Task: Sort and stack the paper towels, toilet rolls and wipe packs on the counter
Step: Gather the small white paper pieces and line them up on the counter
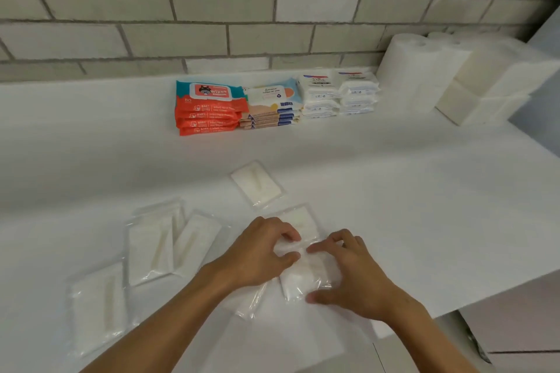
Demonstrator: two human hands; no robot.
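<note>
Both hands meet over a clear-wrapped white tissue pack [304,277] near the counter's front edge. My left hand [262,254] pinches its upper end between curled fingers and thumb. My right hand [348,275] grips its right side, thumb at the lower corner. More clear-wrapped white packs lie loose: one behind the hands [257,185], two overlapping at the left [151,242] [197,241], one at the far left [98,309]. Another pack [253,303] lies partly under my left wrist.
Against the tiled wall stand sorted stacks: orange baby wipes [209,109], pale blue-peach wipes [271,106], two white wipe stacks [339,94]. Paper towel rolls [415,66] and folded white towels [491,91] fill the back right corner. The counter edge [454,306] drops off at the right.
</note>
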